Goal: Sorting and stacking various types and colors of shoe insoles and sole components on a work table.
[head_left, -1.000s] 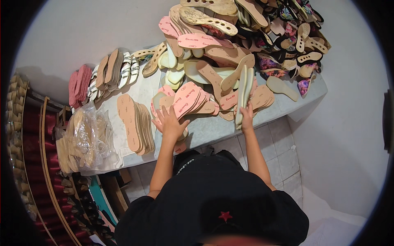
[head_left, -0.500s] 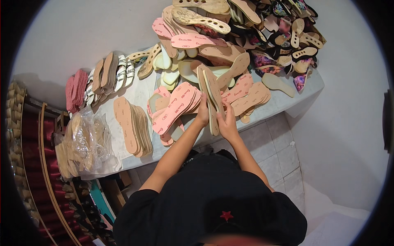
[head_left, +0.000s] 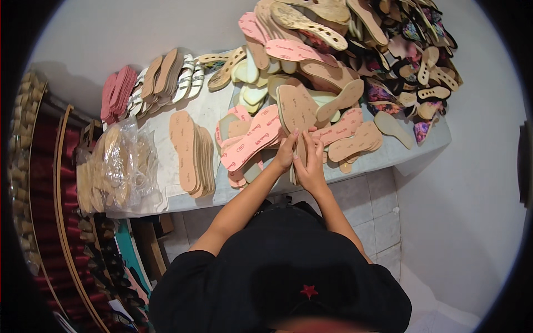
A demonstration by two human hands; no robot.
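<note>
Both hands hold a pair of tan insoles over the near edge of the table, their broad ends pointing away from me and their printed faces turned up. My left hand grips their narrower part from the left, thumb on top. My right hand closes on the same part from the right, with its fingertips near the left thumb. The palms hide much of the lower ends. Left of my hands lies a stack of pink insoles. On the right are another pink insole and several tan insoles.
A tall tan insole stack stands left on the table, beside plastic-bagged soles. Behind are dark pink pieces and white-strapped sandals. Wooden-looking soles and patterned sandals heap up at the far right.
The held insoles have turned from edge-on to showing a broad face, and my hands have come closer together around them. The whole view has shifted slightly, so the table sits higher.
</note>
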